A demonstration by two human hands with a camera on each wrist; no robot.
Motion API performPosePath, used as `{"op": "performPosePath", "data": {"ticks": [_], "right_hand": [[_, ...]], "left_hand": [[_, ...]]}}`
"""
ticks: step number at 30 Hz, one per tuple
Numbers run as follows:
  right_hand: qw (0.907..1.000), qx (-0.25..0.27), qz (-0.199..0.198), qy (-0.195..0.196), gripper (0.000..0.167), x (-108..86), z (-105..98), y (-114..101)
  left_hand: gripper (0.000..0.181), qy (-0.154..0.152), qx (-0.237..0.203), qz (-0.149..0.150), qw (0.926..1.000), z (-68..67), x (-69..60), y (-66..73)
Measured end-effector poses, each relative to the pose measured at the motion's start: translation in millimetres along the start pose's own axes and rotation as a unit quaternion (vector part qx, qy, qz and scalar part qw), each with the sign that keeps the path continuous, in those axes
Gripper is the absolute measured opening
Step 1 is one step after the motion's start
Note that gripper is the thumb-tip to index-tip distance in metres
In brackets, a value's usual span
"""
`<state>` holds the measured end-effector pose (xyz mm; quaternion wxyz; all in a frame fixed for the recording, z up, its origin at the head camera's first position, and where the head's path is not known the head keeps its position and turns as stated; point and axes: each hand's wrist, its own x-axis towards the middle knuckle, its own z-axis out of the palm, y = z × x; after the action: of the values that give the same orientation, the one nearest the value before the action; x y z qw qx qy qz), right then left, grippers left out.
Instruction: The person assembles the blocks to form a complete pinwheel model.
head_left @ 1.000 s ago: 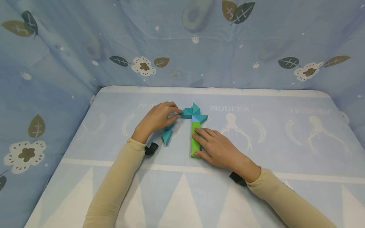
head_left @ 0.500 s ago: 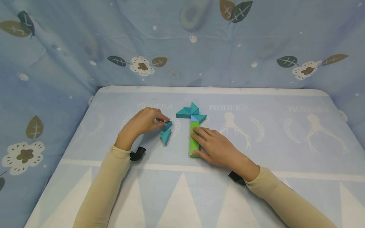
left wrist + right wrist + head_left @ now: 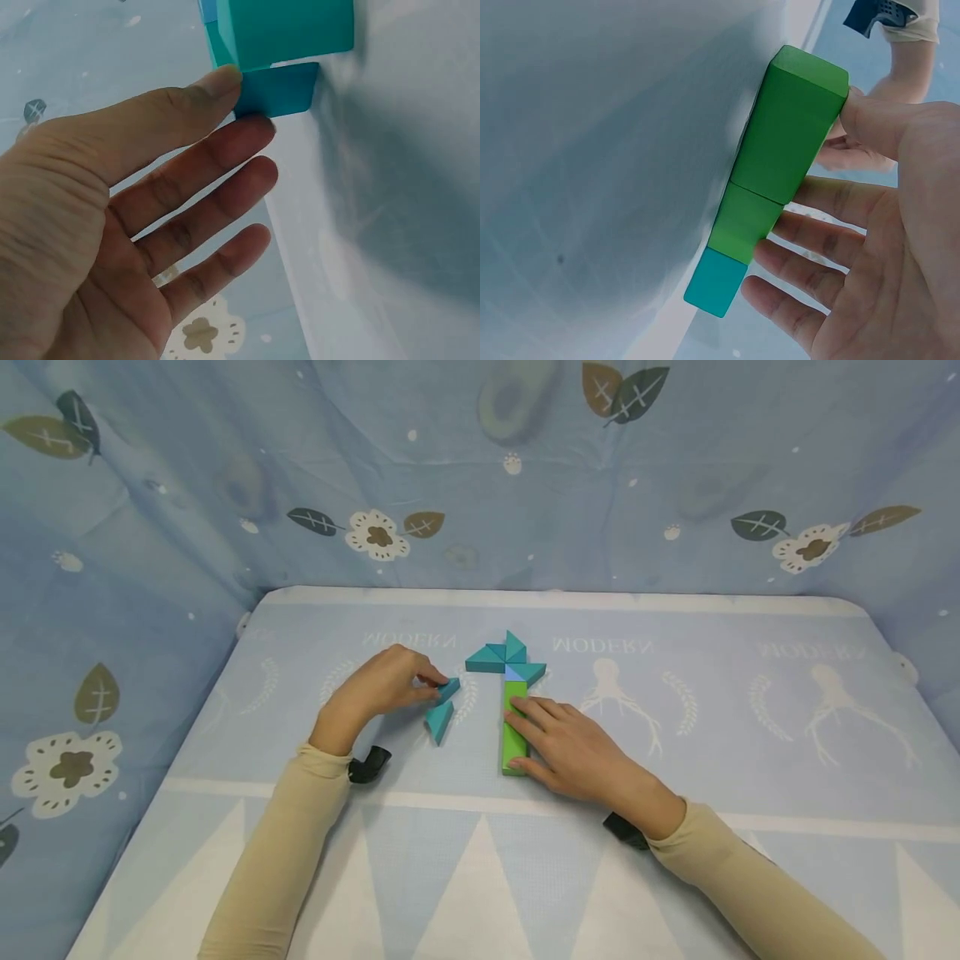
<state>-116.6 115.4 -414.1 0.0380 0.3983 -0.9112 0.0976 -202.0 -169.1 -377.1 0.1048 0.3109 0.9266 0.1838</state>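
My left hand [image 3: 386, 682] pinches a teal triangular block [image 3: 449, 688] between thumb and forefinger; the other fingers [image 3: 217, 187] are extended. Just nearer to me lies a second teal triangular block [image 3: 439, 721]. My right hand [image 3: 570, 745] rests its fairly straight fingers on a column of green blocks [image 3: 513, 739], with the thumb at the near end. In the right wrist view the column shows a longer green block [image 3: 791, 127], a shorter green block [image 3: 746, 221] and a teal end [image 3: 715, 281]. Several teal triangles [image 3: 514, 647] form a pinwheel around the column's far end.
A patterned light-blue cloth [image 3: 712, 718] covers the table. Blue printed fabric [image 3: 480, 477] hangs behind and at the left. Black straps [image 3: 370, 765] sit at both wrists, below tan sleeves.
My left hand has left the pinwheel's left blade and come back leftward to the loose teal triangular block, which has turned slightly in its fingers. My right hand stays on the green column.
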Motion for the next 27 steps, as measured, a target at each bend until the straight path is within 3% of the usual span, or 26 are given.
{"op": "performPosePath", "data": {"ticks": [16, 27], "right_hand": [[1.0, -0.001, -0.004, 0.003, 0.064, 1.3, 0.8, 0.1], [1.0, -0.002, -0.002, 0.001, 0.064, 0.1, 0.7, 0.2]], "left_hand": [[0.025, 0.048, 0.043, 0.03, 0.9975, 16.7, 11.6, 7.3], [0.033, 0.041, 0.04, 0.026, 0.998, 24.6, 16.3, 14.0]]}}
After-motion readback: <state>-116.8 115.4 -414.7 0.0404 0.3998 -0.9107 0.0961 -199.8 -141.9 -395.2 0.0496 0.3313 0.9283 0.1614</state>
